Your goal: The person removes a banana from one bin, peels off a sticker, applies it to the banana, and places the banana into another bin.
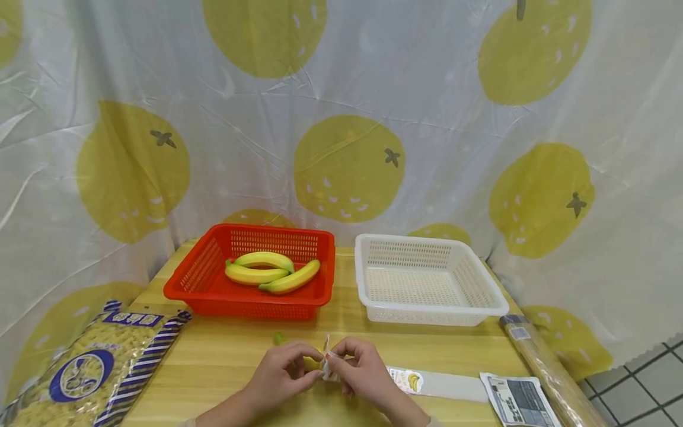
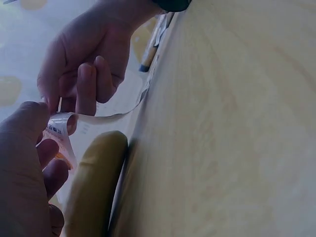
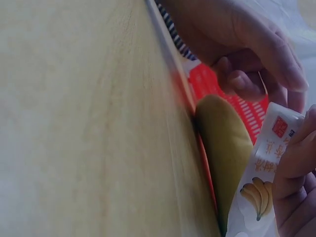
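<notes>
Both hands meet low in the middle of the head view over a white strip of labels (image 3: 257,195) printed with bananas. My left hand (image 1: 283,370) pinches the end of the strip between thumb and forefinger. Close against it, my right hand (image 1: 364,369) pinches the same end, its other fingers curled. From there the strip (image 1: 453,385) trails right across the table. A yellow banana (image 2: 96,182) lies on the table just beyond the hands. In the head view its green tip (image 1: 278,338) shows, and the left hand covers much of the rest.
A red basket (image 1: 248,308) holding three bananas (image 1: 290,279) stands at the back left. Right of it is a white basket (image 1: 427,315). A bag of pasta (image 1: 91,367) lies at left; a printed pouch (image 1: 520,400) and a long clear-wrapped pack (image 1: 549,373) lie at right.
</notes>
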`<action>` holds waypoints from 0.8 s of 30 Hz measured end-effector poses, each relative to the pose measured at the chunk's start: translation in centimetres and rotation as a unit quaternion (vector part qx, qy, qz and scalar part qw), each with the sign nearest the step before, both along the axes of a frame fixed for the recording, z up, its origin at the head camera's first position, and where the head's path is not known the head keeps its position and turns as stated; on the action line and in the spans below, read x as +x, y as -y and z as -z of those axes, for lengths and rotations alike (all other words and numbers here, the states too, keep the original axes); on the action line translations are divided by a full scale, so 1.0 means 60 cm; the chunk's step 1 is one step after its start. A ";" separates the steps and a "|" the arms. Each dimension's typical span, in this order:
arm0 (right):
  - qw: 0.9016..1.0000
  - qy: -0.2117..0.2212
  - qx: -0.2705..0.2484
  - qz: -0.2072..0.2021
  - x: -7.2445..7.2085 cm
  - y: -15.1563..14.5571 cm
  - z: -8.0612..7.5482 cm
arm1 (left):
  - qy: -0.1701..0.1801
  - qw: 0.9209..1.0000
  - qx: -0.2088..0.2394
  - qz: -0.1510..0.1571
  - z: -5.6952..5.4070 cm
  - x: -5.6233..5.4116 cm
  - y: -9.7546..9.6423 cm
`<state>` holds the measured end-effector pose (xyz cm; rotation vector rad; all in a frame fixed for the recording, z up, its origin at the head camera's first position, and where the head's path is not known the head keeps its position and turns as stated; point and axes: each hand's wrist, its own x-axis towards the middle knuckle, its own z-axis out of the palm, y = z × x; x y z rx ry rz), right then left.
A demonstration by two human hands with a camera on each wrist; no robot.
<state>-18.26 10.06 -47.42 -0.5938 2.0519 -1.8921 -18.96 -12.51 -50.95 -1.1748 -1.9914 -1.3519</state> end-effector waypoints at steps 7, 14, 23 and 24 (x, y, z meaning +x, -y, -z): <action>1.000 -0.012 -0.006 -0.015 0.004 0.002 0.002 | 0.021 1.000 0.012 -0.016 0.000 0.005 -0.001; 0.999 -0.024 0.004 -0.028 0.009 0.004 0.003 | 0.017 1.000 0.014 -0.016 0.008 0.001 0.003; 0.999 -0.023 0.008 -0.038 0.007 0.002 0.004 | 0.013 1.000 0.015 -0.011 0.008 0.000 -0.001; 0.999 -0.022 0.008 -0.039 0.007 0.002 0.004 | 0.011 1.000 0.017 -0.009 0.008 0.000 -0.001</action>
